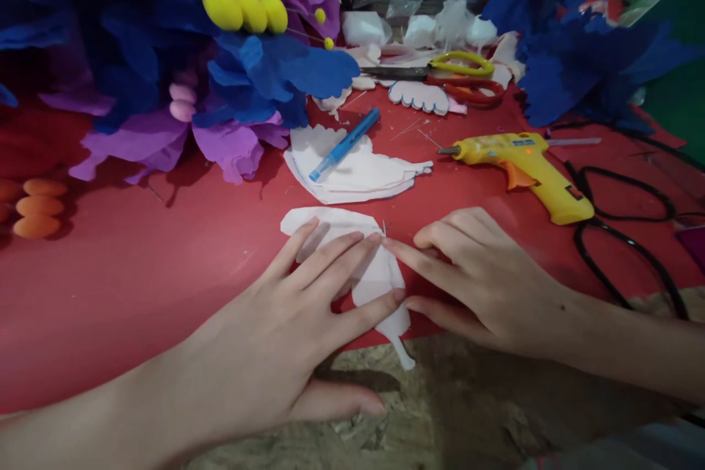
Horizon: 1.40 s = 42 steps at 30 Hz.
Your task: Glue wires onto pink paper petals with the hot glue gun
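Observation:
A white cutout piece (380, 272) lies on the red surface (137, 272) near its front edge, its narrow tail reaching past that edge. My left hand (308, 301) rests on it with the fingers spread, pressing it flat. From the right, my right hand (474, 279) touches the piece's right side with an extended index fingertip, its other fingers partly curled and nothing visible held. Just beyond are stacked white cutouts (363, 172) with a blue pen (346, 145) lying across them.
A yellow glue gun (529, 169) with a black cable (628, 176) lies at right. Scissors (457, 73) and a scalloped cutout (418, 97) are behind. Blue and purple paper flowers (264, 73) fill the back left; more blue petals (584, 51) stand back right.

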Motion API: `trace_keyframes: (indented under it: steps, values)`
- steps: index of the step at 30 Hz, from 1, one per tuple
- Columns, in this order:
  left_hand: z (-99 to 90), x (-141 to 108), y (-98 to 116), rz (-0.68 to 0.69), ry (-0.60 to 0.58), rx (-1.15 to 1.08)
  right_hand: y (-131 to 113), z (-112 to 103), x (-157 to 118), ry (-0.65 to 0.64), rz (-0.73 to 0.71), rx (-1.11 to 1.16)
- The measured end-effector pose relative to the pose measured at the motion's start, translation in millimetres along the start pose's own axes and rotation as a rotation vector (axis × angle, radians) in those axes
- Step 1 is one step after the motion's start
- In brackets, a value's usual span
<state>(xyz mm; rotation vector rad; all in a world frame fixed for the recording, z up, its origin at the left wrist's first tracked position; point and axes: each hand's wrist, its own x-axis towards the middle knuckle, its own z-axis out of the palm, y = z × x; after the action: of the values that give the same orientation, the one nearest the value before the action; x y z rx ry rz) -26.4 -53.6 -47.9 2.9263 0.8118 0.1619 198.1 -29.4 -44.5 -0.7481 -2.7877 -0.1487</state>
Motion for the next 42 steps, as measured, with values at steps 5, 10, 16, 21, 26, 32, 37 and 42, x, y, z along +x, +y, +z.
trace_keyframes:
  steps: [5, 10, 16, 21, 26, 32, 37, 42]
  values:
    - [0.4, 0.8, 0.3, 0.003, 0.001, -0.017, -0.1, -0.7, -0.3, 0.041, -0.061, -0.043]
    - [-1.1, 0.3, 1.1, -0.036, 0.028, -0.075, -0.8, -3.4, -2.3, 0.082, -0.095, -0.004]
    - [-0.7, 1.1, 1.0, -0.071, -0.016, -0.088, -2.1, -5.1, -12.2, 0.061, -0.249, 0.108]
    - [-0.3, 0.4, 1.3, -0.069, -0.001, -0.09, -1.5, -3.2, -11.2, 0.077, -0.222, 0.109]
    - [-1.9, 1.1, 2.0, -0.084, -0.022, -0.112, -2.1, -4.1, -6.7, 0.015, -0.272, 0.208]
    - [-1.5, 1.0, 1.4, -0.098, -0.044, -0.116, 1.7, -3.6, -8.9, 0.003, -0.256, 0.291]
    - [-1.6, -1.4, 0.2, -0.061, 0.016, -0.125, 3.3, -3.6, -9.3, 0.01, -0.238, 0.362]
    - [-11.5, -2.3, -6.2, -0.234, 0.135, -0.151, 3.3, -2.4, -10.2, 0.143, -0.16, 0.377]
